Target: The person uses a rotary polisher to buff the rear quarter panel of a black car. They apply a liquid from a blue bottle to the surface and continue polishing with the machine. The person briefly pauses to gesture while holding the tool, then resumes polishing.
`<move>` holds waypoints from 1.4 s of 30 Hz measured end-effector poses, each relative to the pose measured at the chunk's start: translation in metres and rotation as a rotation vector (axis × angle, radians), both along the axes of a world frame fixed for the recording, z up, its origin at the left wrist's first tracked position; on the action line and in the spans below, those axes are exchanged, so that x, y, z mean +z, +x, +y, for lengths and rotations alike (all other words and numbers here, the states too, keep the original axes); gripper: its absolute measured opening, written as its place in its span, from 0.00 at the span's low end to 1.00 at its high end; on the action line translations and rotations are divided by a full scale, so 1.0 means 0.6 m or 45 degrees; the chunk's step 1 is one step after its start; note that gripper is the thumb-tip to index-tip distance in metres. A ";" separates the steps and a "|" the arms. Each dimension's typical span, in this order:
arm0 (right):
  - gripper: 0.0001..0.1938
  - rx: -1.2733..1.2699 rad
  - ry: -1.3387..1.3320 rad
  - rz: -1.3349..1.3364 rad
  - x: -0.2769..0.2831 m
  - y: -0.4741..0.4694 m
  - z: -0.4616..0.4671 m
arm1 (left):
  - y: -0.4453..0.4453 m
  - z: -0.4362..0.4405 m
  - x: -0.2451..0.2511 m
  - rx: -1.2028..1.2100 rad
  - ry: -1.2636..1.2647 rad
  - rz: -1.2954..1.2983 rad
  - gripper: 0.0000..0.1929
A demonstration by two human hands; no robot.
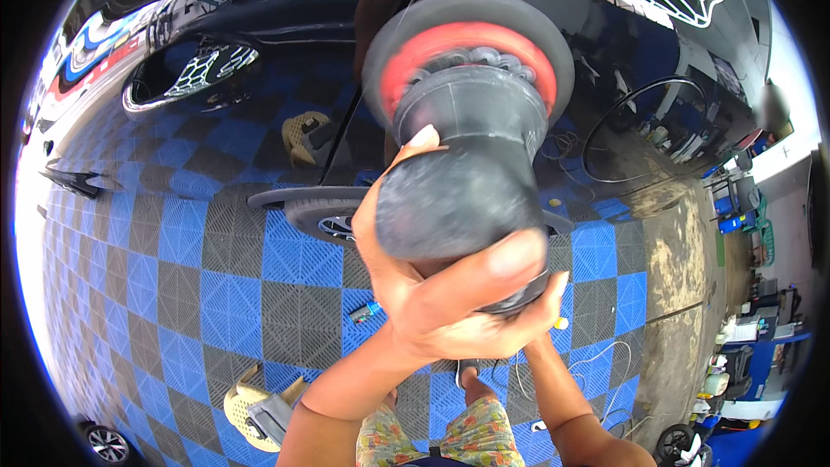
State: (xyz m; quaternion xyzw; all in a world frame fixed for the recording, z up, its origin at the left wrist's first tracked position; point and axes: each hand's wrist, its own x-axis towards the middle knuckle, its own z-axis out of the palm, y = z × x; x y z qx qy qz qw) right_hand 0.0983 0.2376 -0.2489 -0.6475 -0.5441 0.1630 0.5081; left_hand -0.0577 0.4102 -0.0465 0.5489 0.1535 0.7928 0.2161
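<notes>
A black power polisher (460, 194) with a red backing plate (476, 39) and a dark round pad (551, 45) is in both my hands. The pad is at the glossy black side panel of a car (311, 84), partly blurred; whether it touches cannot be told. My left hand (421, 292) wraps around the body, with a finger at the collar and the thumb across the near end. Behind it, my right hand (545, 311) is at the lower end of the tool, mostly hidden; its fingertips show at the right.
A car wheel (324, 217) shows below the panel. On the blue and grey tiled floor lie a small bottle (365, 312) and cords (609, 363). A beige plastic stool (249, 412) with a grey item stands lower left; a cluttered shelf (758, 337) stands at right.
</notes>
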 end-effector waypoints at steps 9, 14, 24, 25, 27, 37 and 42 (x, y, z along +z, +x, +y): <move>0.76 0.038 -0.033 0.030 0.057 0.013 -0.005 | 0.013 -0.006 0.084 0.002 0.105 0.461 0.25; 0.76 0.027 -0.062 0.041 0.065 0.010 -0.007 | 0.035 -0.018 0.093 -0.056 0.055 0.420 0.22; 0.76 0.016 -0.085 0.056 0.093 0.005 -0.008 | 0.028 0.001 0.123 -0.135 0.052 0.431 0.33; 0.76 0.010 -0.089 0.058 0.096 0.006 -0.008 | 0.031 0.000 0.125 -0.144 0.051 0.433 0.34; 0.76 -0.002 -0.098 0.057 0.100 0.008 -0.010 | 0.036 -0.003 0.125 -0.154 0.042 0.444 0.37; 0.76 -0.027 -0.123 0.049 0.126 0.011 -0.019 | 0.036 -0.010 0.138 -0.200 0.013 0.364 0.45; 0.77 -0.037 -0.139 0.046 0.143 0.008 -0.023 | 0.053 0.031 0.182 -0.177 0.159 0.144 0.44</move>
